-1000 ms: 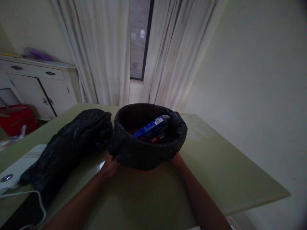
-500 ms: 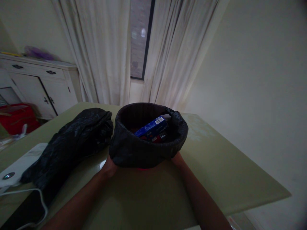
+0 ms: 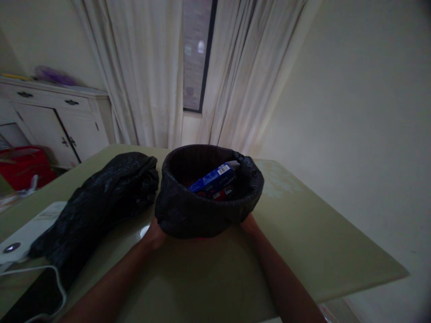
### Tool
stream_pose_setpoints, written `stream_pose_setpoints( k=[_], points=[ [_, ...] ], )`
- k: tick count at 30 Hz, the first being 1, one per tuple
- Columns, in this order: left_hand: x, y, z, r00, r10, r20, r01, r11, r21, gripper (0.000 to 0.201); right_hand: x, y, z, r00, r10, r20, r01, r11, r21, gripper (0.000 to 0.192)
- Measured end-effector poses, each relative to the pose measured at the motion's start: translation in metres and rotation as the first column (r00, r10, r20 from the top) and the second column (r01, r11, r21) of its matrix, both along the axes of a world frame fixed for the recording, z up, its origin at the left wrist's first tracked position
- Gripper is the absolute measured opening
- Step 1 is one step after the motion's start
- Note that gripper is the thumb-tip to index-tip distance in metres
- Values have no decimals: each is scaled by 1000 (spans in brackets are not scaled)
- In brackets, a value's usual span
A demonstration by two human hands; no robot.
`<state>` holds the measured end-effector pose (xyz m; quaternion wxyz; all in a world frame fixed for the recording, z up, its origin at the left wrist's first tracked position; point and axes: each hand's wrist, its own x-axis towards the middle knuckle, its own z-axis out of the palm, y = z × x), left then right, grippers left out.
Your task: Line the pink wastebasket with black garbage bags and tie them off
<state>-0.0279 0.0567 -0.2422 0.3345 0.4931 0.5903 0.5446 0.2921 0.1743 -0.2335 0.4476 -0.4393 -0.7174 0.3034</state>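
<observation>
— Where are the hands?

— One on each side of the small bin (image 3: pixel 208 211), low down under the folded-over edge of its black liner (image 3: pixel 182 215). The left hand (image 3: pixel 154 234) presses against the near-left side, the right hand (image 3: pixel 248 223) against the near-right. The fingers are tucked beneath the plastic, so I cannot tell whether either hand is clenched on the liner or just resting flat against the bin.

— Why hold it so low?

— My guess is that the liner's hem hangs there, and two hands on opposite sides keep the bin steady on the counter (image 3: pixel 303 242). It stands upright near the middle, with a blue box (image 3: pixel 212 178) lying tilted inside on top of something red.

— And beside it?

— A crumpled black bag (image 3: pixel 97 202) lies just left of the bin, close enough to touch or nearly so. Further left, a white device (image 3: pixel 20 240) with a cord sits at the counter's edge.

— The room?

— Dim. The counter is pale green and slightly glossy. Behind it hang cream curtains (image 3: pixel 148 76) parted over a dark window, with a white cabinet (image 3: pixel 57 121) at left and something red below it.
</observation>
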Motion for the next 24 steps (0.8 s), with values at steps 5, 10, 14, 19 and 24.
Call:
stream_pose_setpoints(
  k=[5,10,14,19,24],
  points=[
    [2,-2,5,1000,-15,-3,15,1000,-17,78,3,-3,5,998,65,17,-65,997,-33,72],
    [4,-2,0,1000,-4,-22,5,999,42,71,5,-1,1,998,55,22,-53,996,-68,71],
    [9,-2,7,1000,-22,-1,22,998,57,87,3,0,-3,1000,19,-4,-19,998,-59,74],
    [14,-5,23,999,-45,4,44,995,90,95,2,-3,4,999,51,-7,-51,997,-64,68],
    [15,-5,25,998,-69,12,67,994,91,89,3,-6,10,999,51,8,-50,997,-50,59]
  ],
)
